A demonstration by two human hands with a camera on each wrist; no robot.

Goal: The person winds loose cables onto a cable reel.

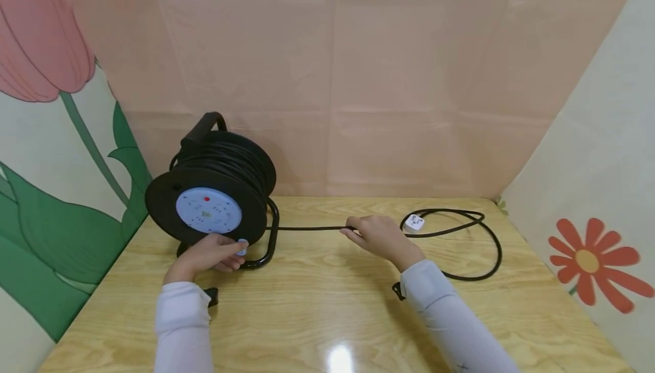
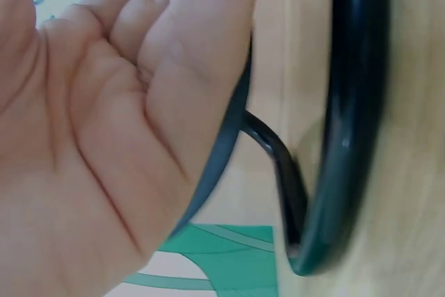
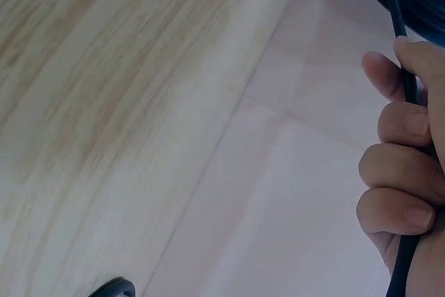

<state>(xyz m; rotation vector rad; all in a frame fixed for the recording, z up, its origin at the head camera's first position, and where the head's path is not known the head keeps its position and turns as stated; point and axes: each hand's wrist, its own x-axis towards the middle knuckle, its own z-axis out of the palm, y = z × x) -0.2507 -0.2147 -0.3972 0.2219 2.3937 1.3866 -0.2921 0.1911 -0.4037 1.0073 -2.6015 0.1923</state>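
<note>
A pink sheet [image 1: 389, 77] hangs as a backdrop beyond both sets of fingers, and the wooden table [image 1: 307, 316] spreads beneath them. The big black cable reel [image 1: 204, 178] stands on the table just above and behind the left fingers, cord wound thick round its drum. Its bent tube stand [image 1: 273, 236] curves just to the right of those fingers. From the reel, the black cable [image 1: 307, 228] runs straight across to the right hand [image 1: 381, 236], whose fingers curl firmly round it; past that grip it spills into a loose loop on the table, to the right of the fingers. The left hand [image 1: 210, 253] reaches to the front of the reel, under the pale blue socket panel [image 1: 208, 214]. The white plug [image 1: 414, 223] lies inside the loop, just right of the right hand. Smallest is the pale blue knob [image 1: 243, 243], which the left thumb and fingers pinch.
</note>
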